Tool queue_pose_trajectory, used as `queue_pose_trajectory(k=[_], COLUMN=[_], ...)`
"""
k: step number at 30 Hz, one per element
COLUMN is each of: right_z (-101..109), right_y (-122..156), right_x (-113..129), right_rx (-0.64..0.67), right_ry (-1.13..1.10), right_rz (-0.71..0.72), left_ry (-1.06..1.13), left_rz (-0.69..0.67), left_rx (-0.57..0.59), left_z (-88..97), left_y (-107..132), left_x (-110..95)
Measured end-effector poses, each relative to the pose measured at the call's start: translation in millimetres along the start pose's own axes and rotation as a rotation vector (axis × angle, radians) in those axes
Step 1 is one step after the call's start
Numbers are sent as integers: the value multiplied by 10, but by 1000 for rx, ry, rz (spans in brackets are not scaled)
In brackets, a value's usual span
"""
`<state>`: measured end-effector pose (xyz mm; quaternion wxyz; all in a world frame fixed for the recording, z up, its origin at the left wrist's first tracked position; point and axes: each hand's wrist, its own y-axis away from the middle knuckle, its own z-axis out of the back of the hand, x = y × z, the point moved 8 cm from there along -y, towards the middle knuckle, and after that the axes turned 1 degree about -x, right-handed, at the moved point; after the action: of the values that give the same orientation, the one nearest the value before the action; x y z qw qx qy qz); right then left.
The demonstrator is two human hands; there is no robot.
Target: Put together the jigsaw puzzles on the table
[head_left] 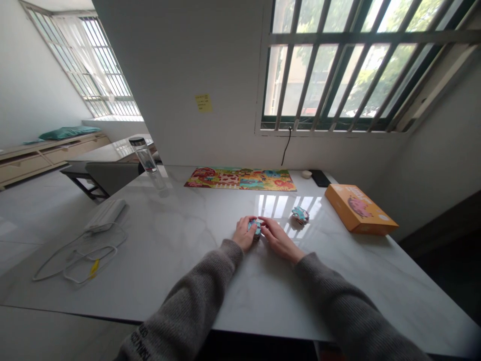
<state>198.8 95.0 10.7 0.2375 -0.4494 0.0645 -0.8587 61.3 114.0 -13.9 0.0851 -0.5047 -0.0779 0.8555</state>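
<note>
Along the far edge of our marble desk [210,281], a farm-scene jigsaw puzzle [240,179] looks whole. Our left hand [245,234] and right hand [278,239] close their fingers on a teal puzzle piece [256,227], with a small pile of pieces [300,215] just right of them. Nearer the right edge sits an orange box [358,209], apparently shut, its contents hidden

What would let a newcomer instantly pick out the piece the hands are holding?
On the white marble table, below the colourful animal puzzle, the left hand and right hand meet around a small teal puzzle piece. Unlike the cluster of pieces lying just to its right, it is held between both hands.
</note>
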Motion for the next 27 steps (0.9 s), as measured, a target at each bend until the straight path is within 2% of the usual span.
queue_pose_trajectory(k=[5,9,13,16,20,27], right_z=[-20,-62,-129,-157,-155,-107], right_y=[-12,-46,-100,-114,-92,-44], right_x=[-15,-15,0,16,51,104], right_rx=[-14,20,72,100,131,177], right_ry=[38,87,179,190,172,133], right_rz=[-20,-60,-54,-25,-2,6], left_ry=[26,-102,-243,-268,-250,-83], left_rz=[87,81,26,-34,-99,-73], left_rx=[-28,73,175,219,230,267], left_z=[240,354,332,300,291,274], left_y=[-101,-96,-40,-16,-15,-14], left_x=[213,257,166,100,94,201])
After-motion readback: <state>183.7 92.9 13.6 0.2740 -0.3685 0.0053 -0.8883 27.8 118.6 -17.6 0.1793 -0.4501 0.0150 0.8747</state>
